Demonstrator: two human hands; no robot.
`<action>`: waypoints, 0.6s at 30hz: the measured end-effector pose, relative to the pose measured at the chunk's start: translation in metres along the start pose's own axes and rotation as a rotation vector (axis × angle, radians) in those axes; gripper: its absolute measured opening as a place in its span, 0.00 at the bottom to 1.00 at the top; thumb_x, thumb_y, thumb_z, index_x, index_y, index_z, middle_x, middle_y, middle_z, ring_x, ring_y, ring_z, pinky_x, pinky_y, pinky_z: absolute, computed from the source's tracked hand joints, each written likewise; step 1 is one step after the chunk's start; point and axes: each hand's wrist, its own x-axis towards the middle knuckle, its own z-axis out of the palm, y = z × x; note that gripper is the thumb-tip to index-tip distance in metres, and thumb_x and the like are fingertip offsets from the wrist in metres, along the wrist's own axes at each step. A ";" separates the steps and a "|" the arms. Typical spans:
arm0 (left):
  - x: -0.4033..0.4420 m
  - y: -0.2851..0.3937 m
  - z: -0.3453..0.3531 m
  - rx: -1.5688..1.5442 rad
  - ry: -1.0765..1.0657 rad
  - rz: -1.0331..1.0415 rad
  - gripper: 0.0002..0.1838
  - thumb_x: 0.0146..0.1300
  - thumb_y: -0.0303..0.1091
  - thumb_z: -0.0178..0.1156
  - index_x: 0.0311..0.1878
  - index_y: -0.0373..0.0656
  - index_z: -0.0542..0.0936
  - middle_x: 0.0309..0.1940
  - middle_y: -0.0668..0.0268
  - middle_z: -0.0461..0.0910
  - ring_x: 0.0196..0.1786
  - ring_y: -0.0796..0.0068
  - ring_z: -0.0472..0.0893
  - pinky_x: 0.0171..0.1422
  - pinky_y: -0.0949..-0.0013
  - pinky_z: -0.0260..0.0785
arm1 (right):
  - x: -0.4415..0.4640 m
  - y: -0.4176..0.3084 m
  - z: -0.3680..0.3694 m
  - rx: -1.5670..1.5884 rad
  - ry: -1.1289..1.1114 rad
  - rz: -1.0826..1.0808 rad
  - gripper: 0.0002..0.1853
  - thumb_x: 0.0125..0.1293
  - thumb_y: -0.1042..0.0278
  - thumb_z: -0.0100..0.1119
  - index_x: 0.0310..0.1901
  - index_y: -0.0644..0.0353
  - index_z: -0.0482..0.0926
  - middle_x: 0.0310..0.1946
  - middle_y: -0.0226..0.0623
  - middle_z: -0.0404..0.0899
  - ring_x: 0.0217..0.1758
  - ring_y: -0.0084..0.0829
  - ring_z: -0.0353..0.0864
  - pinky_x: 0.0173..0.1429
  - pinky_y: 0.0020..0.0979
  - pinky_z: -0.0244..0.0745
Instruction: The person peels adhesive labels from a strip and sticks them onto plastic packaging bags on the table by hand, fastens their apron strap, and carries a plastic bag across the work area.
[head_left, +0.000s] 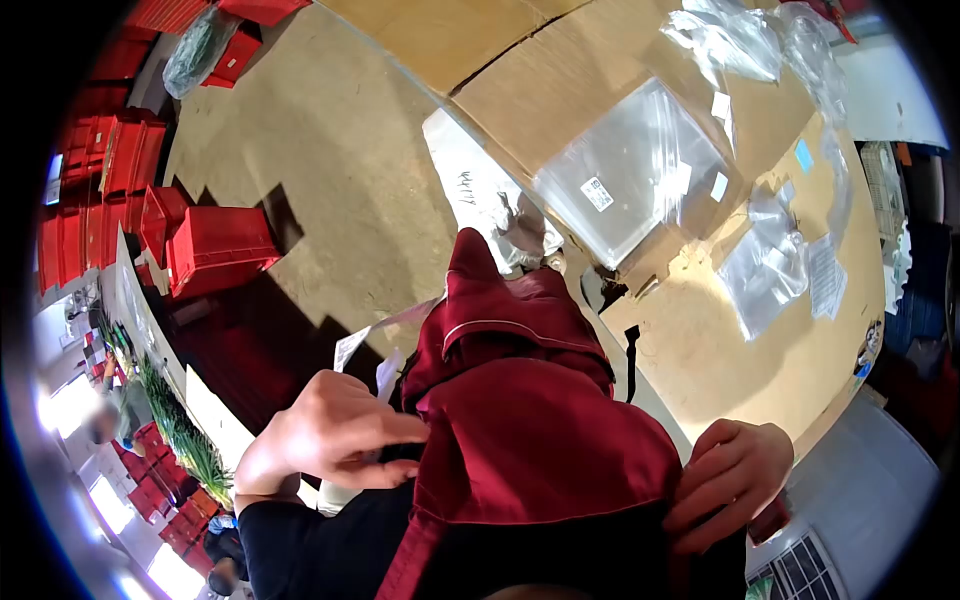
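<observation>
Apron (545,430), dark red, covers the wearer's front beside the bench (720,385). It should be light and soft, best taken by its side edges. Left hand (340,430), fingers slightly parted, is at one edge; right hand (738,482), fingers curled, at the other; whether either grips, I cannot tell. Clear packet (625,145) bears a label (597,194), too small to read.

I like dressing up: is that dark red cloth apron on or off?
On: the apron is worn, its red cloth strap lying over the black cloth shirt.
</observation>
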 end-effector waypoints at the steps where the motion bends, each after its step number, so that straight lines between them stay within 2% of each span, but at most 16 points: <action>1: 0.000 0.001 0.000 -0.002 -0.005 0.002 0.16 0.46 0.36 0.67 0.38 0.42 0.76 0.10 0.73 0.66 0.11 0.74 0.66 0.14 0.73 0.50 | 0.001 -0.002 0.001 -0.077 0.006 0.027 0.07 0.60 0.68 0.50 0.38 0.50 0.78 0.39 0.27 0.76 0.39 0.25 0.73 0.46 0.27 0.61; 3: 0.002 0.006 -0.002 0.231 0.017 0.053 0.16 0.46 0.38 0.68 0.37 0.43 0.77 0.09 0.74 0.62 0.10 0.75 0.63 0.14 0.72 0.47 | -0.002 0.000 0.002 -0.046 -0.043 0.022 0.08 0.61 0.69 0.49 0.39 0.52 0.78 0.38 0.30 0.76 0.38 0.26 0.73 0.44 0.27 0.63; 5: 0.006 0.011 -0.001 0.296 0.082 0.034 0.12 0.49 0.39 0.66 0.34 0.44 0.78 0.09 0.74 0.61 0.09 0.77 0.61 0.14 0.72 0.45 | -0.008 0.005 0.005 -0.014 -0.094 0.015 0.08 0.62 0.70 0.49 0.39 0.54 0.78 0.38 0.33 0.77 0.38 0.27 0.74 0.42 0.28 0.66; 7: 0.005 0.010 -0.006 0.312 0.009 0.107 0.07 0.52 0.36 0.62 0.30 0.44 0.78 0.08 0.75 0.60 0.09 0.79 0.60 0.14 0.73 0.43 | -0.025 0.013 0.014 0.314 0.185 -0.441 0.10 0.64 0.68 0.47 0.40 0.57 0.78 0.35 0.38 0.77 0.34 0.30 0.74 0.39 0.32 0.70; 8: 0.006 0.007 -0.009 0.161 -0.039 0.184 0.05 0.53 0.34 0.61 0.31 0.44 0.80 0.08 0.76 0.60 0.09 0.81 0.60 0.14 0.73 0.43 | -0.036 0.012 0.017 0.350 0.245 -0.598 0.11 0.64 0.66 0.47 0.39 0.61 0.78 0.35 0.43 0.77 0.32 0.34 0.75 0.37 0.34 0.71; 9: 0.002 0.003 -0.010 -0.105 -0.037 0.248 0.05 0.53 0.33 0.62 0.31 0.43 0.81 0.09 0.76 0.62 0.09 0.83 0.61 0.14 0.73 0.43 | -0.027 0.014 0.012 0.351 0.243 -0.598 0.11 0.64 0.66 0.47 0.39 0.61 0.78 0.35 0.43 0.77 0.32 0.34 0.75 0.37 0.34 0.71; 11: 0.002 0.001 -0.024 -0.339 -0.245 0.251 0.07 0.52 0.27 0.62 0.35 0.38 0.80 0.12 0.74 0.66 0.11 0.80 0.66 0.13 0.72 0.49 | 0.009 0.019 -0.001 0.511 -0.027 -0.583 0.12 0.61 0.76 0.43 0.34 0.61 0.80 0.36 0.39 0.78 0.35 0.33 0.76 0.43 0.28 0.72; 12: 0.005 -0.006 -0.030 -0.339 -0.246 0.248 0.07 0.52 0.27 0.62 0.35 0.38 0.80 0.12 0.74 0.66 0.11 0.80 0.66 0.13 0.72 0.49 | 0.016 0.020 0.000 0.565 -0.100 -0.529 0.13 0.64 0.70 0.43 0.36 0.61 0.80 0.37 0.42 0.78 0.36 0.35 0.76 0.45 0.30 0.72; 13: 0.010 -0.016 -0.035 -0.532 -0.401 0.280 0.07 0.52 0.27 0.62 0.35 0.37 0.80 0.13 0.73 0.69 0.12 0.78 0.68 0.14 0.72 0.52 | 0.018 0.024 0.000 0.564 -0.101 -0.531 0.13 0.64 0.70 0.43 0.36 0.61 0.80 0.37 0.42 0.78 0.36 0.35 0.76 0.45 0.30 0.72; 14: 0.010 -0.023 -0.037 -0.725 -0.555 0.310 0.08 0.52 0.27 0.62 0.35 0.35 0.80 0.14 0.71 0.72 0.13 0.76 0.71 0.14 0.72 0.55 | 0.017 0.033 0.002 0.691 0.038 -0.548 0.12 0.63 0.67 0.46 0.37 0.61 0.79 0.36 0.43 0.78 0.34 0.35 0.76 0.41 0.33 0.71; 15: -0.021 -0.047 -0.032 -0.824 -0.304 0.264 0.08 0.52 0.28 0.62 0.33 0.33 0.80 0.18 0.66 0.77 0.17 0.72 0.75 0.18 0.73 0.63 | 0.015 0.042 0.007 0.818 0.179 -0.561 0.12 0.62 0.63 0.49 0.38 0.61 0.78 0.35 0.44 0.78 0.32 0.35 0.76 0.38 0.35 0.71; 16: -0.033 -0.051 -0.031 -0.523 -0.143 -0.105 0.07 0.55 0.29 0.59 0.31 0.34 0.80 0.21 0.63 0.79 0.20 0.71 0.78 0.23 0.75 0.66 | -0.001 0.058 0.038 0.917 0.559 -0.462 0.13 0.61 0.61 0.50 0.39 0.62 0.77 0.35 0.44 0.78 0.33 0.35 0.75 0.39 0.35 0.71; 17: -0.024 -0.050 -0.026 -0.210 -0.144 -0.490 0.08 0.56 0.32 0.58 0.29 0.36 0.79 0.20 0.63 0.78 0.20 0.72 0.77 0.26 0.75 0.67 | -0.022 0.080 0.053 0.787 0.746 -0.174 0.16 0.60 0.57 0.52 0.40 0.63 0.77 0.36 0.42 0.77 0.35 0.34 0.75 0.41 0.35 0.70; 18: -0.020 -0.058 -0.011 -0.252 -0.208 -0.749 0.08 0.54 0.34 0.60 0.30 0.40 0.79 0.18 0.64 0.77 0.21 0.72 0.77 0.27 0.74 0.66 | -0.043 0.103 0.067 0.685 0.866 0.134 0.20 0.58 0.53 0.54 0.40 0.64 0.76 0.37 0.41 0.77 0.37 0.33 0.74 0.44 0.35 0.69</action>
